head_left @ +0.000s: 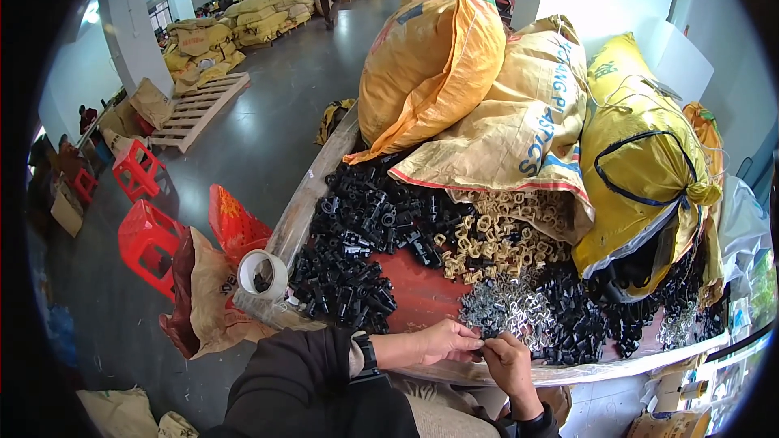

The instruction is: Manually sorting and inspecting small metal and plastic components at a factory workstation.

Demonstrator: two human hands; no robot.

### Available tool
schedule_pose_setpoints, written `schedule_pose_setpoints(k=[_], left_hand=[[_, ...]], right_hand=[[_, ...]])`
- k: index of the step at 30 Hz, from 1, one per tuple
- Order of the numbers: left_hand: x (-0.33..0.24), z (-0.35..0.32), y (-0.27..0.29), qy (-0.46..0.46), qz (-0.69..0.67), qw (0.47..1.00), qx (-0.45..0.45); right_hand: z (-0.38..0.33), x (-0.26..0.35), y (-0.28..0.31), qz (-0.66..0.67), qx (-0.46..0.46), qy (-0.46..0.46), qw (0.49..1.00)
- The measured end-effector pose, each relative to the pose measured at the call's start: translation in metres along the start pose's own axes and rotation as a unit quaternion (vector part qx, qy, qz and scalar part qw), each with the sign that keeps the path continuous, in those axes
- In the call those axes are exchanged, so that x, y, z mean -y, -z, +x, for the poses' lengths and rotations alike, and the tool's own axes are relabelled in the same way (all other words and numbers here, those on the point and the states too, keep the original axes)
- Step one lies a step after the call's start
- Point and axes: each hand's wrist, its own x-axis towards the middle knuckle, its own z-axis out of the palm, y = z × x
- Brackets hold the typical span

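Over the near edge of the table, my left hand [442, 342] and my right hand [510, 363] meet fingertip to fingertip. Both are closed in a pinch, around something small and dark that the fingers mostly hide. Just beyond them lies a heap of small silver metal hooks [519, 308]. Black plastic parts [572, 312] are piled to its right, and a larger heap of black plastic fittings [345, 284] spreads to the left. Tan plastic clips [495, 235] spill from a beige woven sack [519, 126] behind the hooks.
An orange sack [430, 65] and a yellow sack [641, 162] stand along the table's back. A white tape roll [261, 273] sits on the wooden rim [304, 203]. Red stools [146, 239], an open sack [213, 284] and a pallet [203, 109] occupy the floor leftward. People are far off.
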Motion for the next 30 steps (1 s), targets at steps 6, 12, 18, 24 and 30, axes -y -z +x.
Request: schedule_pose_setpoints(k=[6, 12, 18, 24, 30], left_hand=[[-0.021, -0.001, -0.003, -0.033, -0.007, 0.999, 0.021], [-0.034, -0.001, -0.002, -0.006, -0.042, 0.999, 0.015], [-0.031, -0.020, -0.005, -0.020, -0.037, 0.999, 0.018], [-0.026, -0.014, 0.003, -0.007, -0.044, 0.999, 0.010], [-0.032, -0.004, 0.012, -0.005, -0.032, 0.999, 0.005]], right_hand=[[0.018, -0.008, 0.002, 0.036, -0.045, 0.039, 0.998], [0.009, -0.022, 0.009, 0.153, -0.058, -0.043, 0.986], [-0.003, -0.018, 0.007, 0.193, -0.058, 0.066, 0.977], [-0.003, -0.020, 0.001, 0.173, -0.025, 0.077, 0.982], [0.004, -0.036, 0.001, 0.056, -0.083, -0.034, 0.994]])
